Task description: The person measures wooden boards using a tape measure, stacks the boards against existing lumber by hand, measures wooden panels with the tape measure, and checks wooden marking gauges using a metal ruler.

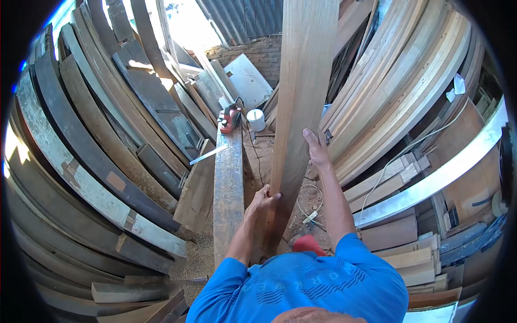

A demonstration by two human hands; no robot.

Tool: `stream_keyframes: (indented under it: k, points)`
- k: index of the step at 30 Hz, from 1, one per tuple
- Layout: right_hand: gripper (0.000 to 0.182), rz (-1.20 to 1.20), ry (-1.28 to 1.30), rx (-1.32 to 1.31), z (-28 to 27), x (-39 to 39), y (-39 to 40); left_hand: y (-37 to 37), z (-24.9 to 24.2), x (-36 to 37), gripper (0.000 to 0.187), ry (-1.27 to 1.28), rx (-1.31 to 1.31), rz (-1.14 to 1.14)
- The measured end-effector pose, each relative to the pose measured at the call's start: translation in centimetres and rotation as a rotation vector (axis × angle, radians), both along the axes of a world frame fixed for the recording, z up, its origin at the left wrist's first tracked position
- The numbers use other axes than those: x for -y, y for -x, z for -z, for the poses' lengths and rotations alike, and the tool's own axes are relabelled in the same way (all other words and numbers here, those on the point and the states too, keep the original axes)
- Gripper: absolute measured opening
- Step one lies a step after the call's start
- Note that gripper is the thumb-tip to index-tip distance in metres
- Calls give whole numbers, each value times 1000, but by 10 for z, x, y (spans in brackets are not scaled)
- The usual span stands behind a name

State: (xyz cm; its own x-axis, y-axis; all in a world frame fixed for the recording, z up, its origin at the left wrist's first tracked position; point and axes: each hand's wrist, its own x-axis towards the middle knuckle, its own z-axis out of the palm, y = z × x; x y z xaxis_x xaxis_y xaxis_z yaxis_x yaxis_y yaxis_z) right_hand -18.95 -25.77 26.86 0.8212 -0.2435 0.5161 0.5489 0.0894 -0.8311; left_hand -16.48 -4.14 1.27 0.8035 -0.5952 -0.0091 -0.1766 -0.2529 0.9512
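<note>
A long, wide wooden board (304, 81) stands upright in front of my body, from the top of the view down to near my shirt. My left hand (263, 198) grips its left edge low down, the thumb lying on the near face. Higher up, my right hand (316, 146) holds the right edge, its thumb on the face and its other fingers partly hidden behind. To the left of the board, a red power tool (230, 119) rests on the far end of a worn wooden bench (229, 183).
Planks (97, 107) lean along the left, and lighter boards (398, 86) stand on the right. A white bucket (256, 119) is on the floor beyond the bench. A cable (321, 202) with a connector lies right of the board. A pale strip (209, 154) juts left from the bench.
</note>
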Motion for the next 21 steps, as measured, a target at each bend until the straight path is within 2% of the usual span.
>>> stream_keyframes:
  k: [2, 4, 6, 9, 13, 17, 21]
  points:
    - [55, 2, -17, -13, 6, 6, -4, -9, 13, 0, 60, -76, -45, 35]
    - [54, 13, -13, -19, 12, 16, -14, -21, 54, 7, 65, 6, -64, 40]
    - [54, 8, -9, -22, 7, 18, -13, -21, 64, 15, 68, 57, -86, 51]
    - [53, 3, -2, -51, 6, 25, -13, -6, 55, 17, 67, 76, -84, 26]
    - [55, 59, -66, -23, 10, 24, -19, 8, 33, 21, 60, -74, -100, -66]
    - [63, 52, -7, -23, 13, 30, -17, 22, 16, 27, 54, -45, -107, -134]
    - [64, 66, 15, -13, 17, 33, -8, 31, 22, 28, 53, 6, -42, -127]
